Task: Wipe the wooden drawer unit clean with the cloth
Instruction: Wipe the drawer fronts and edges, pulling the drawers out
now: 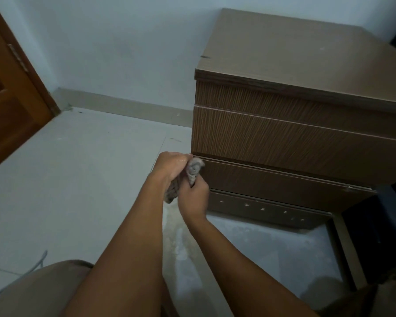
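Observation:
A brown wooden drawer unit (295,138) with three drawer fronts stands on the floor at the right, against the wall. Both my hands hold a twisted grey cloth (193,171) just in front of the unit's lower left corner. My left hand (170,167) grips the cloth's upper part. Below it, my right hand (193,200) grips the lower part. The cloth looks wrung between them, and one end (170,195) pokes out under the left hand. A wet patch (181,239) lies on the floor below my hands.
Pale tiled floor (78,179) stretches to the left, up to a skirting board and a white wall. An orange-brown wooden door (9,99) is at far left. A thin white cable (39,261) and my knee are at bottom left. Dark furniture (375,236) stands at right.

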### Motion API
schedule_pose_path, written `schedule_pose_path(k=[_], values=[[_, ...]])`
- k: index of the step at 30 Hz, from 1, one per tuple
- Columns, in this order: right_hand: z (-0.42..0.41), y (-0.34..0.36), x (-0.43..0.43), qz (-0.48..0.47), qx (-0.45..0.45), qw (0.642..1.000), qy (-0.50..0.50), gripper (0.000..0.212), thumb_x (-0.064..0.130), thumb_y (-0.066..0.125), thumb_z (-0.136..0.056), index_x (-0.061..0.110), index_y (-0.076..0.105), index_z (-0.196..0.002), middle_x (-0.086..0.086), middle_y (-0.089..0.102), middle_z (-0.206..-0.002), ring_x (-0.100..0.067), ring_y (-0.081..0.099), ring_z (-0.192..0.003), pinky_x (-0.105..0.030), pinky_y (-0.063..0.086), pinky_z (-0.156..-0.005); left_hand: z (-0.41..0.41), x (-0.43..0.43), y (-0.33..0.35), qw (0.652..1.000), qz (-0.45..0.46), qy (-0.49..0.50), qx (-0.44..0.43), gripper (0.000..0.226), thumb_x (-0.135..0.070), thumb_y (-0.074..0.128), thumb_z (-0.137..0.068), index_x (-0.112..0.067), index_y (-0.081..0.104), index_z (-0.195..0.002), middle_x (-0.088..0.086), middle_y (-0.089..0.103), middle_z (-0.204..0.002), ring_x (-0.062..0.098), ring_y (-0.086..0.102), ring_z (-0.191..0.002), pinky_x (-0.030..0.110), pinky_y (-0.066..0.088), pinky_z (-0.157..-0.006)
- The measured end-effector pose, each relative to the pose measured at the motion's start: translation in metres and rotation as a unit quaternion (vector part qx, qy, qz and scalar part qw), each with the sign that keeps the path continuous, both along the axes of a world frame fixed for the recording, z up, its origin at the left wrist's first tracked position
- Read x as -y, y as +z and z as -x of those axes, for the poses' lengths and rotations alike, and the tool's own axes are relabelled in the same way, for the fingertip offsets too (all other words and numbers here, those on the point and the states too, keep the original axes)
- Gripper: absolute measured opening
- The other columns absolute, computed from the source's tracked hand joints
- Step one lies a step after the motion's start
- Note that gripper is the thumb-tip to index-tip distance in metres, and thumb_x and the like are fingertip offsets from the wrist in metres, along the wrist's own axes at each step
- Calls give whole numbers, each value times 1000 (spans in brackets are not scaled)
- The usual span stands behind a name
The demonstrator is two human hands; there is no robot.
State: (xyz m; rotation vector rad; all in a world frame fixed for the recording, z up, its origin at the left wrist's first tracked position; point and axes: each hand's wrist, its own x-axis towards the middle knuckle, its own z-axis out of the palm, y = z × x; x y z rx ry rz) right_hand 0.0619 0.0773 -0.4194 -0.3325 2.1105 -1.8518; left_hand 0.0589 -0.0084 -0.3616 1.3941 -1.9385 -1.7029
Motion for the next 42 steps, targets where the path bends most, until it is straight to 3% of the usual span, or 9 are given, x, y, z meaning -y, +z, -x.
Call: schedule_pose_path(k=[2, 5, 9, 11, 14, 17, 22, 35, 42], values=[[5, 1, -11, -23, -47, 995, 84, 20, 13, 52, -94, 14, 68, -106, 0, 71, -91, -9, 66, -85, -21, 53, -73, -3, 1, 0, 1000, -27, 15, -7, 25, -37, 61, -86, -14, 67, -80, 4, 67, -86, 17, 61, -79, 30, 45, -71], [26, 5, -37, -53, -54, 988, 133, 21, 19, 51, -96, 21, 66, -110, 2, 71, -96, -11, 68, -90, -30, 57, -79, -4, -2, -6, 994, -63, 58, -64, 22, -31, 57, -87, -13, 67, -76, 4, 71, -86, 21, 66, -91, 33, 50, -88], [53, 10, -87, -63, 58, 982, 167, 16, 22, 52, -98, 22, 65, -107, -1, 72, -101, -15, 69, -94, -36, 57, -85, -2, -16, -29, 988, -74, 115, -76, 17, -23, 56, -89, -11, 64, -79, 2, 71, -85, 23, 67, -98, 34, 51, -92], [62, 10, -115, -53, 108, 983, 139, 16, 21, 53, -98, 22, 65, -109, -3, 72, -104, -18, 70, -97, -42, 56, -90, -2, -28, -47, 991, -44, 119, -40, 16, -22, 55, -90, -11, 64, -85, 7, 69, -101, 27, 64, -103, 32, 48, -87], [71, 8, -153, -16, 131, 990, 44, 13, 18, 56, -96, 21, 65, -106, -5, 73, -104, -20, 71, -95, -42, 57, -88, 0, -48, -74, 995, -41, 93, -10, 40, -24, 58, -92, -8, 57, -128, 12, 56, -136, 31, 53, -122, 36, 43, -101], [78, 4, -185, 31, 168, 985, -31, 15, 18, 59, -94, 16, 63, -109, -10, 72, -105, -24, 71, -95, -43, 57, -86, 2, -63, -94, 995, -56, 78, -3, 56, -27, 61, -92, -7, 44, -141, 14, 47, -145, 34, 47, -130, 39, 39, -109], [91, -6, -217, 86, 217, 968, -90, 25, 15, 69, -88, 11, 62, -111, -14, 73, -105, -28, 72, -95, -45, 57, -85, 5, -73, -118, 995, -43, 94, 3, 63, -30, 61, -93, -4, 36, -146, 17, 41, -149, 36, 41, -135, 41, 35, -109], [121, -54, -258, 62, 206, 950, -227, 29, 17, 72, -84, 13, 66, -112, -8, 73, -103, -24, 71, -93, -45, 56, -89, 39, -80, -145, 970, -97, 216, -47, 56, -30, 67, -88, -14, 43, -136, 12, 55, -134, 35, 54, -120, 45, 45, -104], [127, -63, -278, 9, 166, 939, -300, 36, 15, 63, -91, 7, 60, -125, -6, 67, -113, -19, 64, -95, -28, 50, -83, 46, -75, -151, 964, -115, 234, -53, 57, -35, 67, -83, -22, 43, -133, 10, 51, -136, 34, 53, -119, 50, 45, -102]])
